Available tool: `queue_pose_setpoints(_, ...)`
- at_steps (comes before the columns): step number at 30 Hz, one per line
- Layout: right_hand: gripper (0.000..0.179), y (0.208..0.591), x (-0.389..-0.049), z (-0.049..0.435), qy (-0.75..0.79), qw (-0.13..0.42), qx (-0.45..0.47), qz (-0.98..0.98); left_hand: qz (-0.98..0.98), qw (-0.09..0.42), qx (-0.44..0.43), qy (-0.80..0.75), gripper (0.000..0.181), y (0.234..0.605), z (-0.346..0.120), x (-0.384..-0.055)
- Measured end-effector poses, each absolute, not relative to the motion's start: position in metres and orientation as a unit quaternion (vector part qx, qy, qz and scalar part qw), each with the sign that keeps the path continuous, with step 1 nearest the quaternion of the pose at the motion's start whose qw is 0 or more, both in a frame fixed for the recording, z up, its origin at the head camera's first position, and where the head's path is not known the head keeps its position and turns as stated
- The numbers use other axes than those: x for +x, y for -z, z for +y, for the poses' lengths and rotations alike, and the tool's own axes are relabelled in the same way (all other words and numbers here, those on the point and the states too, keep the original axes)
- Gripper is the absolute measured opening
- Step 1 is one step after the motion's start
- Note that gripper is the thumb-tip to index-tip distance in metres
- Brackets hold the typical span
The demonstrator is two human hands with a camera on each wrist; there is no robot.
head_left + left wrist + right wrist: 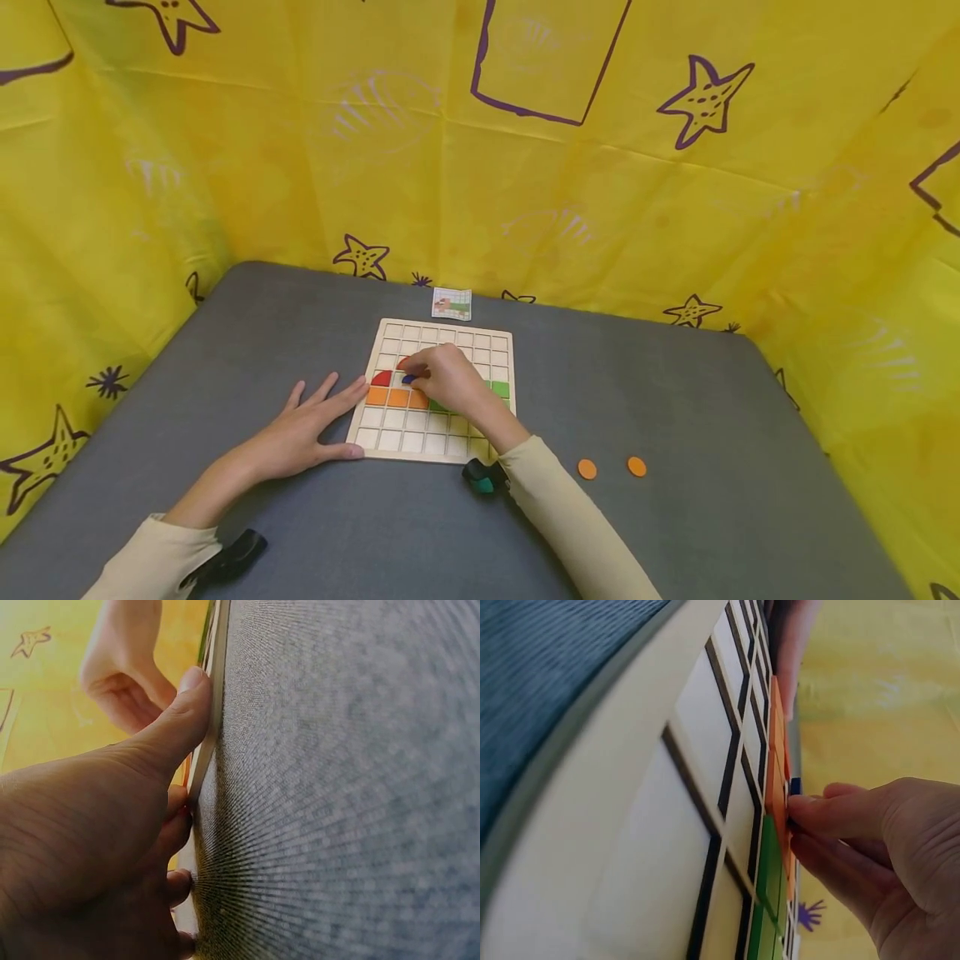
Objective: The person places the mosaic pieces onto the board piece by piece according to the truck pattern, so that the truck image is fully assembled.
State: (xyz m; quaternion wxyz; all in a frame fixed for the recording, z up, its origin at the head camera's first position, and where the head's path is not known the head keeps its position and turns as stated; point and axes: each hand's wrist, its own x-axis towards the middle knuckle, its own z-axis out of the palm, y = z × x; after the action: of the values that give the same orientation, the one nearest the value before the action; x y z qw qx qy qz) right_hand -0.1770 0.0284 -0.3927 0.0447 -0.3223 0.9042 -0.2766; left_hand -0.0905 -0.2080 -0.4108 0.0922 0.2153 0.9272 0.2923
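Observation:
A wooden grid board [411, 455] lies on the grey table. My right hand [452, 382] is over its middle and pinches a small blue piece [795, 786] between thumb and fingertips, just above the row of orange squares [397, 397]. To the left of the blue piece sits a red rounded piece [382, 379], and another red piece [402, 363] shows partly behind my fingers. Green pieces [501, 389] fill cells at the right, partly covered by my wrist. My left hand [298, 433] has its fingers spread, with fingertips and thumb touching the board's left edge.
Behind the board lies a small printed picture card [452, 304]. Two orange discs [587, 469] are on the table to the right of my right sleeve. A yellow patterned cloth [420, 167] hangs around the table's back and sides.

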Motion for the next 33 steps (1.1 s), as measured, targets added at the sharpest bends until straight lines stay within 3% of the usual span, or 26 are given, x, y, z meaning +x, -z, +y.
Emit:
queue_pose_setpoints(19,0.024,0.387,-0.172,0.014,0.225,0.048,-0.344,0.910,0.926,0.096,0.216,-0.296,0.096,0.408,-0.208,-0.090)
queue_pose_setpoints(33,0.020,0.379,-0.168,0.038,0.249,0.019,-0.346,0.904,0.928,0.101,0.213,-0.290,0.098,0.409,-0.206,-0.092)
